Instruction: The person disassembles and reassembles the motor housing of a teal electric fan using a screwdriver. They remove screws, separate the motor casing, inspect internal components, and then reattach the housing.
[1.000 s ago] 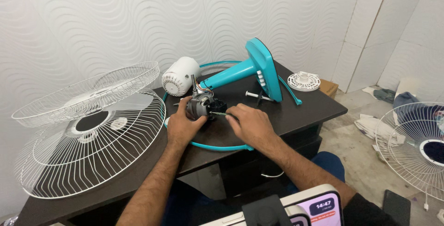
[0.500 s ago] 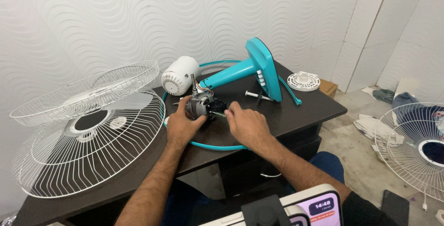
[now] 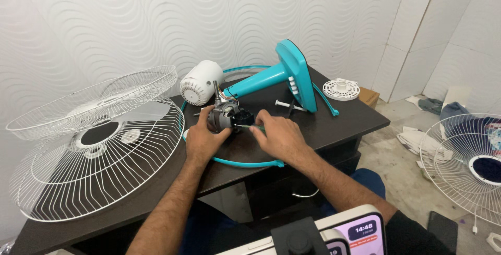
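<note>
Little has moved since the earlier frame: both hands stay at the fan motor (image 3: pixel 225 117) near the middle of the dark desk (image 3: pixel 339 124). Left hand (image 3: pixel 203 137) is curled around the motor's side, gripping it. Right hand (image 3: pixel 279 137) pinches a thin green-handled screwdriver (image 3: pixel 249 127) whose tip meets the motor, beside the teal fan stand (image 3: pixel 284 75).

A dark brown desk (image 3: pixel 334 124) carries a teal fan stand (image 3: pixel 282 75), a teal ring (image 3: pixel 245 162), a white motor cover (image 3: pixel 201 82), a grey-black motor (image 3: pixel 225 117) and white wire grilles (image 3: pixel 88 145), before a white wave-patterned wall (image 3: pixel 156 20).
</note>
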